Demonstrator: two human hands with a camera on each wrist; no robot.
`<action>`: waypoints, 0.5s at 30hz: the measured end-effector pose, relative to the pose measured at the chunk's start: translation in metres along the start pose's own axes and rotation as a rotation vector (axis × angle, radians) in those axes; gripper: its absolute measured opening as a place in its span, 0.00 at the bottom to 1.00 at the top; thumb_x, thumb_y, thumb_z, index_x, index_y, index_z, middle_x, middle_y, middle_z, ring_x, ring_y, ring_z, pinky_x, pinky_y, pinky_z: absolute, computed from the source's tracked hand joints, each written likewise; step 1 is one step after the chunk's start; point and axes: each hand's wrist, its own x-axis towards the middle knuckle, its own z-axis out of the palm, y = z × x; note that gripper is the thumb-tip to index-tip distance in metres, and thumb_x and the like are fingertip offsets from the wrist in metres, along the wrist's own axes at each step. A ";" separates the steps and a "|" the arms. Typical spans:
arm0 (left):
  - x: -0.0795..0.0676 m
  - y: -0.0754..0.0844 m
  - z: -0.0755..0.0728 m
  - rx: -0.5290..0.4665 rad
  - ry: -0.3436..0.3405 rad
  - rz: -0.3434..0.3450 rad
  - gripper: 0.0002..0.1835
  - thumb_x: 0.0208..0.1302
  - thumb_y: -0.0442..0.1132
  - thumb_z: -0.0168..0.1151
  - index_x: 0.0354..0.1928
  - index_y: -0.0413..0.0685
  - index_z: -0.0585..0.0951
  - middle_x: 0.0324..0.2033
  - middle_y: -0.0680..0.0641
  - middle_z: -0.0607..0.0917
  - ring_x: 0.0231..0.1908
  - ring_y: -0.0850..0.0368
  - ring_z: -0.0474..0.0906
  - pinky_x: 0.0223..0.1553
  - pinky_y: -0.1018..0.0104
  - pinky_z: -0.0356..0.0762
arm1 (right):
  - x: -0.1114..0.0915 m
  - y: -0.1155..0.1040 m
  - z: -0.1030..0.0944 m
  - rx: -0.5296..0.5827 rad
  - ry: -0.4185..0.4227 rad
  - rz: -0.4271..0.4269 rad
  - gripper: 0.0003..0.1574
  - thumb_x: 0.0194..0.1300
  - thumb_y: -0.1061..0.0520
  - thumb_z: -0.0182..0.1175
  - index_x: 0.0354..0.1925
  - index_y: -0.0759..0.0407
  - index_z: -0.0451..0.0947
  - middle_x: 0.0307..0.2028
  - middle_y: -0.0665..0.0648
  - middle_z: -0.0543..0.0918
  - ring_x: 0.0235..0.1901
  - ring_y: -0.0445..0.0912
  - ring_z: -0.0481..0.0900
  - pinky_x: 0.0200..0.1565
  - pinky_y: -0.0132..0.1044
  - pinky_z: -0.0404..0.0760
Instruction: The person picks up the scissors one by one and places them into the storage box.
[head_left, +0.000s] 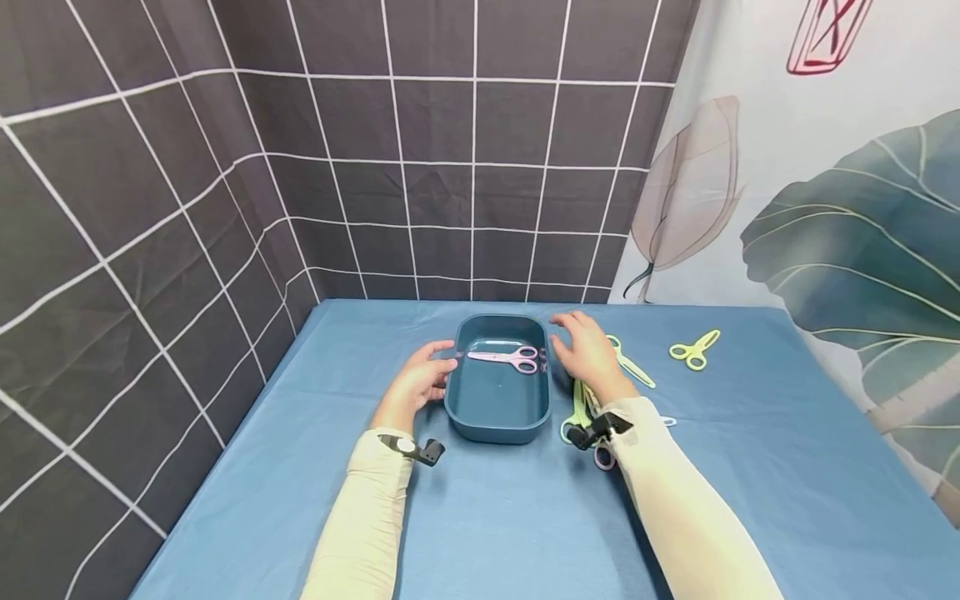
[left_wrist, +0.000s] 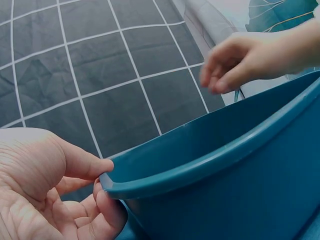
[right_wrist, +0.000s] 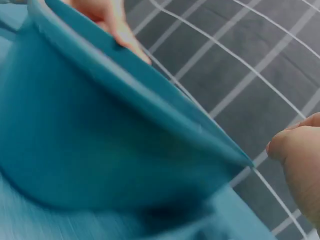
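Note:
A teal plastic bin (head_left: 497,417) stands on the table with a pair of pink scissors (head_left: 512,358) lying in it. My left hand (head_left: 415,381) is at the bin's left side; in the left wrist view its thumb and fingers pinch the rim (left_wrist: 165,185). Beyond the right rim is my right hand (head_left: 588,354), its fingers loosely bent and holding nothing. The right wrist view shows a gap between that hand (right_wrist: 302,160) and the bin's corner. Green scissors (head_left: 576,410) and a purple-handled pair (head_left: 603,457) lie partly hidden under the right wrist.
Right of my right hand lies a light-green pair of scissors (head_left: 633,367), partly covered. Farther right are yellow scissors (head_left: 695,350). A white handle (head_left: 669,422) pokes out beside the right sleeve. A dark gridded curtain (head_left: 435,192) hangs behind the blue-covered table (head_left: 480,525).

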 end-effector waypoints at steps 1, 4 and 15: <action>0.000 0.000 0.000 -0.001 0.001 0.001 0.24 0.62 0.34 0.57 0.59 0.58 0.70 0.43 0.39 0.76 0.22 0.58 0.72 0.19 0.66 0.74 | -0.004 0.006 -0.003 0.012 0.011 0.016 0.19 0.59 0.55 0.59 0.50 0.55 0.75 0.46 0.58 0.76 0.49 0.55 0.72 0.49 0.50 0.69; -0.001 0.000 0.000 0.000 0.002 0.000 0.24 0.62 0.34 0.57 0.59 0.58 0.70 0.39 0.40 0.77 0.22 0.58 0.72 0.19 0.67 0.74 | -0.019 0.025 -0.010 0.029 0.025 0.070 0.19 0.58 0.57 0.60 0.50 0.57 0.75 0.45 0.59 0.76 0.48 0.57 0.72 0.50 0.52 0.68; 0.001 -0.001 0.000 -0.007 0.010 -0.007 0.23 0.62 0.34 0.57 0.59 0.58 0.70 0.34 0.42 0.77 0.22 0.57 0.73 0.19 0.66 0.74 | -0.066 0.078 -0.019 0.039 0.049 0.265 0.25 0.54 0.60 0.61 0.52 0.64 0.73 0.45 0.66 0.75 0.47 0.62 0.70 0.50 0.56 0.65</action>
